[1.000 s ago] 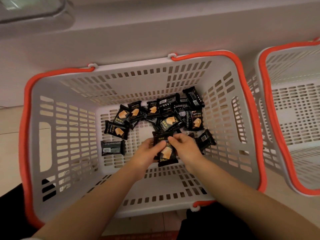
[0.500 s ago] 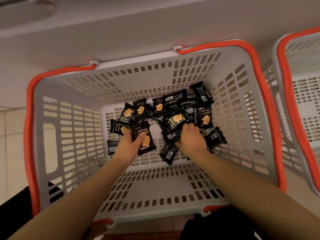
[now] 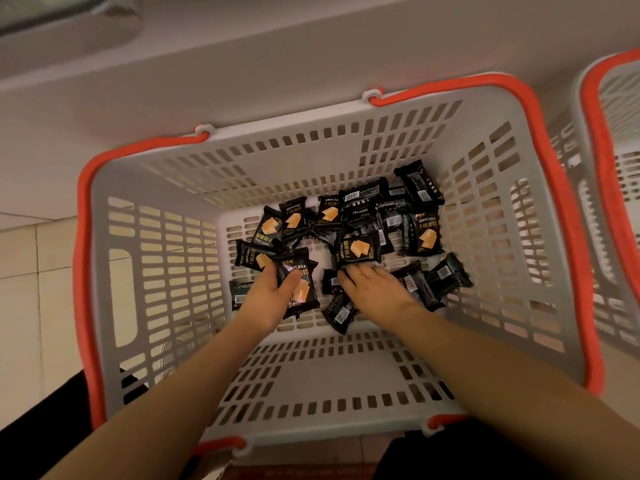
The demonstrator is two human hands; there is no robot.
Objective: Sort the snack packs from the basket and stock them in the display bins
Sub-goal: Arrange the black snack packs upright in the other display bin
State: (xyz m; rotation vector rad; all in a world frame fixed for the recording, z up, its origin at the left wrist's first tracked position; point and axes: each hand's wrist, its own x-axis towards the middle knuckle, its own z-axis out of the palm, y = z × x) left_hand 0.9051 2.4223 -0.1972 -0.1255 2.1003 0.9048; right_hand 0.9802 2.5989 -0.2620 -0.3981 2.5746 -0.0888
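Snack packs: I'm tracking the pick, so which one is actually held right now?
The face-up DRYCAKE pack at the pile's left, gripped by the left hand. The right hand only rests on loose packs in the basket.

The slotted grey plastic basket with smooth orange plastic handles looks matt, the black film-wrapped snack packs inside it shine glossy and crinkled, and the pale tiled floor looks smooth.

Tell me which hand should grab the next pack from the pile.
Right. The right hand lies free on the loose packs with no pack in its grip, while the left hand already holds a pack.
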